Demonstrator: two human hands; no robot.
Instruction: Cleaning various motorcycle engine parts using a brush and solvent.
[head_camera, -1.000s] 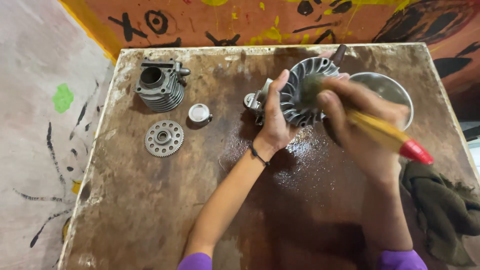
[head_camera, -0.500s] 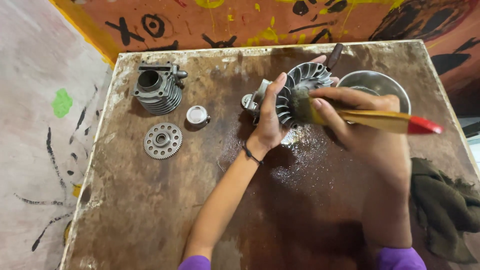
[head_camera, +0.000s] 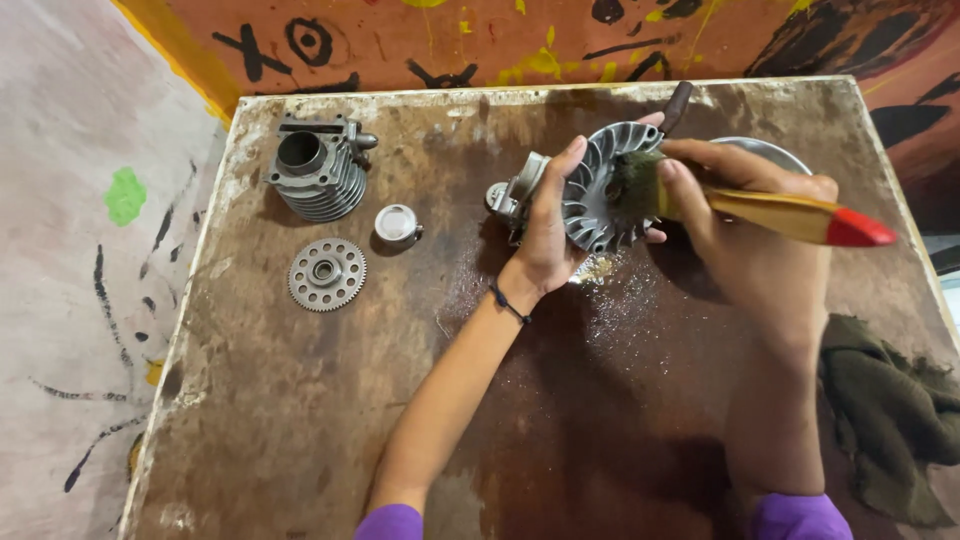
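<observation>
While the left hand (head_camera: 548, 235) clasps it from the side, the finned metal fan wheel (head_camera: 600, 190) stands on edge above the far middle of the wooden table (head_camera: 300, 420), its face turned toward the right hand (head_camera: 745, 215). The wheel is grey cast metal, round, with curved vanes radiating from a darker hub; a smaller metal part (head_camera: 510, 195) juts out behind it on the left. The right hand is closed around the yellow handle of a paintbrush (head_camera: 790, 215) with a red end, whose dark bristles press against the wheel's hub. A wet, speckled patch darkens the table just below the wheel. Well apart to the left lie a finned cylinder (head_camera: 318, 175), a small round cap (head_camera: 396, 222) and a toothed gear (head_camera: 327, 274). A dark rag (head_camera: 890, 420) lies at the right edge.
</observation>
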